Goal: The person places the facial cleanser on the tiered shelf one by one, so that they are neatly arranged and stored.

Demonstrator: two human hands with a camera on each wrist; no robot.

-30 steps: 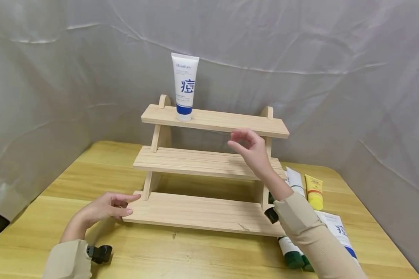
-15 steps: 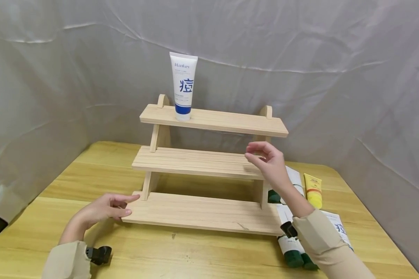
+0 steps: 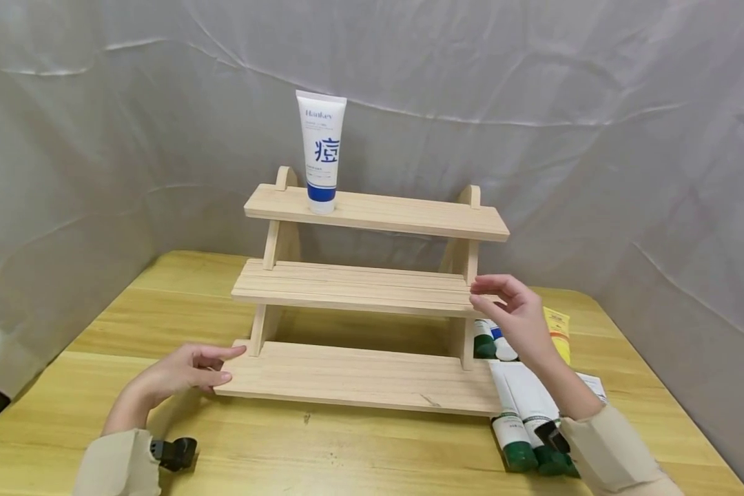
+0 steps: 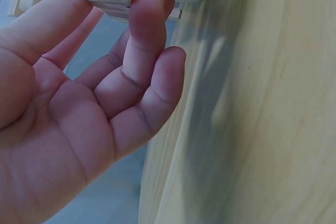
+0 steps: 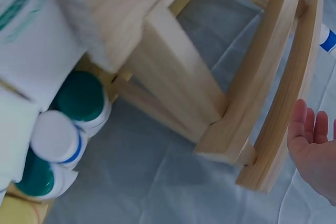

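A three-tier wooden display stand (image 3: 359,375) stands on the table. My left hand (image 3: 182,368) grips the left end of its bottom board; in the left wrist view, the thumb and fingers pinch the board's corner. A white squeeze tube (image 3: 321,148) with a blue band stands upright, cap down, at the left of the top board. My right hand (image 3: 514,317) hangs near the right end of the middle board, fingers loosely bent and holding nothing. Below it lie white tubes with green caps (image 3: 521,456), partly hidden by the right arm.
A yellow tube (image 3: 558,334) lies at the right, partly covered by the right hand. Behind the stand's right upright, more caps show, one white (image 5: 55,136) and one green (image 5: 81,95). A grey cloth (image 3: 409,83) hangs behind the wooden table (image 3: 248,441).
My right hand has moved right and down from in front of the top board to the middle board's right end. The left hand keeps its grip; the upright tube stays put.
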